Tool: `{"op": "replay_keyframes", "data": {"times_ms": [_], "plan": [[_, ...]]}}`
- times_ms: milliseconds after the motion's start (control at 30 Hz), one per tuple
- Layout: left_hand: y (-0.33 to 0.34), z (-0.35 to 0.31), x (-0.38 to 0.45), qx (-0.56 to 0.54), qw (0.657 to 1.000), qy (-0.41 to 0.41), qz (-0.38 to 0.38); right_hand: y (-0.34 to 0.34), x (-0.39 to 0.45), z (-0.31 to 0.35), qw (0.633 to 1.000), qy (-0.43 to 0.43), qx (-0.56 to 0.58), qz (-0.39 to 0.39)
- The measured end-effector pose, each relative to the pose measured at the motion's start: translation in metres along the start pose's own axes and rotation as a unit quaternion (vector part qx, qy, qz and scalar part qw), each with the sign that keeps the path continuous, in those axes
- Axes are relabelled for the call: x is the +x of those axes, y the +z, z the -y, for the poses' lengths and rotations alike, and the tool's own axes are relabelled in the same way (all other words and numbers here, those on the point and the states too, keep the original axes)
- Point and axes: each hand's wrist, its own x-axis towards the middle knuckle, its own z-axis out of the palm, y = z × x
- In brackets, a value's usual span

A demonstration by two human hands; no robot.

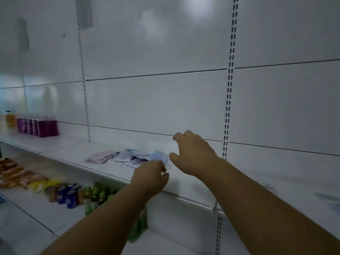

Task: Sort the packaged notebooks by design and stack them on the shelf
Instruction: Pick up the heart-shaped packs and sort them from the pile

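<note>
While glossy flat notebooks [139, 157] litter the smooth shelf [73, 150]: left hand [150, 178] fingers curled empty, right hand [193, 155] fingers spread wide

Both bare forearms reach forward and upward from the bottom of the view, the right one higher and farther out. The left hand [150, 178] is loosely curled, back upward, its fingers bent in toward the thumb, holding nothing that can be seen. The right hand [193, 155] is spread, palm turned down and leftward, thumb apart from the bent fingers, empty.
</note>
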Motion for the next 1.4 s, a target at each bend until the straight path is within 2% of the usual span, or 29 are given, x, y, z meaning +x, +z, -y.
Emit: {"op": "replay_keyframes", "data": {"times_ms": [167, 333, 500, 600, 800, 1067, 1167, 1267, 1400], "plan": [[-0.011, 0.095, 0.009, 0.003, 1.0, 0.011, 0.022, 0.048, 0.041, 0.074, 0.999, 0.033, 0.004, 0.013], [-0.014, 0.135, 0.046, -0.027, 0.998, 0.015, 0.05, 0.072, 0.062, 0.085, 0.995, 0.096, -0.009, 0.027], [0.006, 0.118, 0.099, -0.05, 0.998, 0.033, 0.02, 0.081, 0.077, 0.06, 0.989, 0.132, -0.042, 0.043], [0.029, 0.104, 0.129, 0.007, 0.999, 0.017, 0.028, 0.087, 0.09, 0.044, 0.989, 0.133, -0.05, 0.042], [0.069, 0.096, 0.168, 0.132, 0.982, -0.059, 0.125, 0.103, 0.12, 0.011, 0.991, 0.121, -0.047, 0.035], [0.066, 0.098, 0.192, 0.069, 0.967, -0.103, 0.224, 0.118, 0.139, -0.008, 0.992, 0.124, -0.022, 0.031], [0.072, 0.093, 0.187, 0.114, 0.965, -0.073, 0.224, 0.121, 0.145, -0.008, 0.992, 0.126, -0.003, 0.017], [0.082, 0.086, 0.183, 0.176, 0.964, -0.049, 0.194, 0.127, 0.146, -0.009, 0.992, 0.124, 0.0, 0.018], [0.072, 0.089, 0.193, 0.105, 0.975, -0.067, 0.184, 0.132, 0.146, -0.015, 0.992, 0.125, -0.002, 0.007]]}}
